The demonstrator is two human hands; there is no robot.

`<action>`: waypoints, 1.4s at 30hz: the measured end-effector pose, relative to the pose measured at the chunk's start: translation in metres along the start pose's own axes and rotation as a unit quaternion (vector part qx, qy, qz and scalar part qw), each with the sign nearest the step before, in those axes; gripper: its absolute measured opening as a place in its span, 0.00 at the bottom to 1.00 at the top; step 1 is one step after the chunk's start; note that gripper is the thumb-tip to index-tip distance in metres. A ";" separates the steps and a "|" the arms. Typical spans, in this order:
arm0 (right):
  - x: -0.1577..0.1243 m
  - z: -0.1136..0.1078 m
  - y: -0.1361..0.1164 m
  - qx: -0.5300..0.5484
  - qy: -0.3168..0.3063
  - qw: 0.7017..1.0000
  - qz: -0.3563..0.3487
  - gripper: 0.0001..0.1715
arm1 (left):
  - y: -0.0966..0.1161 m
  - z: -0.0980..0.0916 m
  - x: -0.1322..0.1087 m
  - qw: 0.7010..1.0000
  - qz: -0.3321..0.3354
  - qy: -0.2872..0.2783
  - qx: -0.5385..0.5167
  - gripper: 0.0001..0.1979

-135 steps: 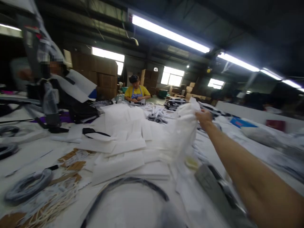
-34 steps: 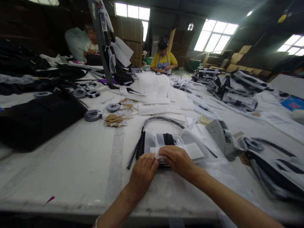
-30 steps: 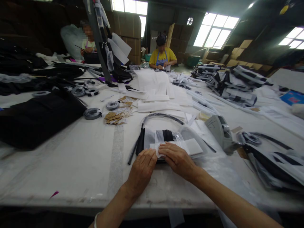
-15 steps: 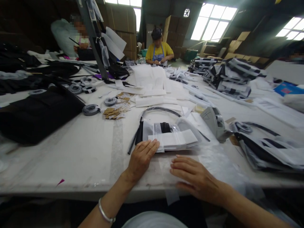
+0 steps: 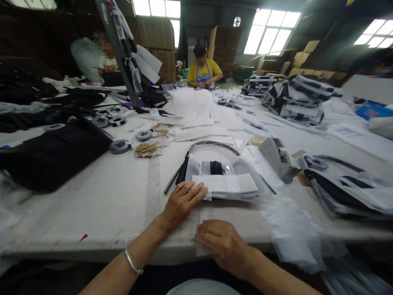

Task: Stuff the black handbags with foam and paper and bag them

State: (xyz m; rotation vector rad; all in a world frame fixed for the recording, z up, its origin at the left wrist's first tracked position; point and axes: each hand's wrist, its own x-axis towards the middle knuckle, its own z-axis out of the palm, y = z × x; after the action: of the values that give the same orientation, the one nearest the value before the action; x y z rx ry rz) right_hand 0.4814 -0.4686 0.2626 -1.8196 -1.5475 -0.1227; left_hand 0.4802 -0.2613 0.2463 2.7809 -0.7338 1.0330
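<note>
My left hand (image 5: 181,201) lies flat with fingers stretched out on the near left corner of a wrapped black-and-white bundle (image 5: 225,180) in front of me. My right hand (image 5: 222,242) is at the table's near edge, fingers curled down onto a thin clear strip (image 5: 201,221) that hangs over the edge; whether it grips the strip is unclear. A black strap (image 5: 211,144) loops behind the bundle.
A grey tape dispenser (image 5: 278,157) stands right of the bundle. Clear plastic bags (image 5: 291,229) spill over the right edge. Black fabric (image 5: 52,153) lies left, brown tags (image 5: 150,146) and white sheets (image 5: 196,119) mid-table. Two people work at the far end.
My right hand has left the bundle and drawn back to the table's near edge. My left hand stays on the bundle's corner.
</note>
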 end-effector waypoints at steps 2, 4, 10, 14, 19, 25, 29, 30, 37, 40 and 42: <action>0.014 -0.011 0.004 0.012 -0.004 1.000 -0.015 0.16 | 0.003 -0.001 0.000 1.000 -0.011 -0.008 -0.010 0.20; 0.034 -0.027 0.011 0.008 0.012 0.999 -0.030 0.15 | 0.006 -0.003 0.000 0.999 -0.034 -0.018 -0.031 0.20; 0.063 -0.053 0.019 -0.055 -0.042 0.995 -0.071 0.13 | 0.007 -0.015 0.005 0.973 -0.124 -0.059 -0.184 0.22; 0.043 -0.046 0.006 -0.046 -0.111 0.992 -0.044 0.13 | 0.010 -0.020 0.013 0.945 -0.197 -0.060 -0.255 0.19; 0.030 -0.030 -0.003 -0.038 -0.102 0.994 -0.007 0.13 | 0.019 -0.015 0.026 0.911 -0.305 -0.016 -0.277 0.11; 0.027 -0.004 -0.005 -0.021 -0.066 0.998 0.010 0.14 | 0.016 -0.013 0.033 0.899 -0.319 0.002 -0.299 0.10; 0.037 -0.012 -0.009 -0.023 -0.034 0.999 0.002 0.15 | 0.016 -0.008 0.034 0.915 -0.290 0.023 -0.279 0.06; 0.042 -0.019 -0.009 -0.026 -0.032 0.999 0.003 0.16 | 0.016 -0.007 0.033 0.920 -0.280 0.027 -0.271 0.04; 0.079 -0.065 0.030 -0.033 -0.030 0.997 0.064 0.19 | 0.007 -0.011 0.016 0.931 -0.215 0.027 -0.292 0.11; 0.087 -0.068 0.049 -0.023 -0.061 0.992 0.107 0.15 | 0.005 -0.020 0.017 0.915 -0.235 -0.015 -0.328 0.10; 0.090 -0.068 0.058 -0.021 -0.071 0.987 0.145 0.11 | 0.007 -0.022 0.023 0.905 -0.273 -0.016 -0.326 0.11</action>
State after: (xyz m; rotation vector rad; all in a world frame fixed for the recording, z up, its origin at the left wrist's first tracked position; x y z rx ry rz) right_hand 0.5831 -0.4341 0.3311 -2.1058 -1.3632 0.1156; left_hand 0.4788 -0.2717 0.2768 2.2006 -0.1988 0.5034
